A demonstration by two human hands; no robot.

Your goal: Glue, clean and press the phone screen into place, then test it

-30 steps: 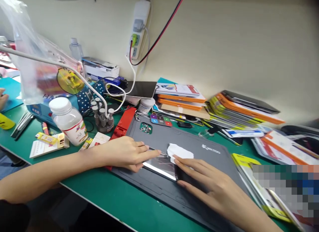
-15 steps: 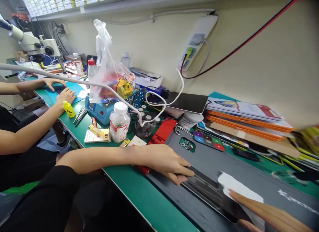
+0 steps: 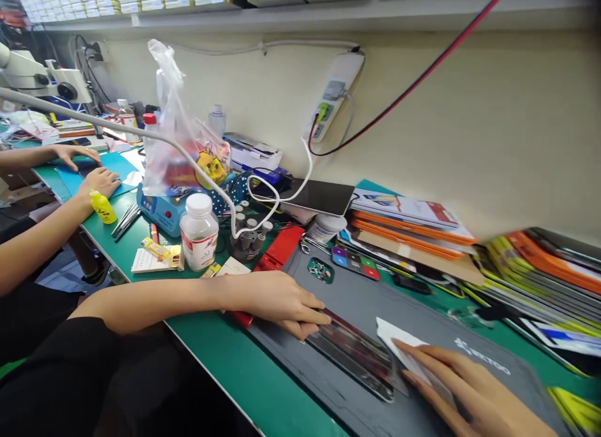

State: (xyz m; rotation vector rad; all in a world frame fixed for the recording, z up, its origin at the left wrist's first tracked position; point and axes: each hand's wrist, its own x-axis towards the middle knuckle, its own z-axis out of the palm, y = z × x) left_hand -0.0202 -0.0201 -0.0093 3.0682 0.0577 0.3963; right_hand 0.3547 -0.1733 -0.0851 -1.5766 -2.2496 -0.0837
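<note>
- From my remote seat, the head view shows the person's 2 hands at a gray mat (image 3: pixel 413 318) on a green bench (image 3: pixel 211 355).
- The thing being worked on, a dark glossy device (image 3: pixel 350 352), lies flat on the mat between the hands.
- The left hand (image 3: pixel 282 299) is palm down, its fingers touching the device's far-left end; I cannot tell whether it grips or merely rests there.
- The right hand (image 3: pixel 462 380) has a white sheet (image 3: pixel 389 330) pinched between thumb and fingers, just beside the device's other end.
- Behind the mat's left part I see a dark plate with colored squares (image 3: pixel 354 263).
- A white-capped bottle (image 3: pixel 200 236) stands upright beyond the left forearm.
- Farther left, a co-worker's hands (image 3: pixel 101 181) rest over a blue sheet (image 3: pixel 117 166).
</note>
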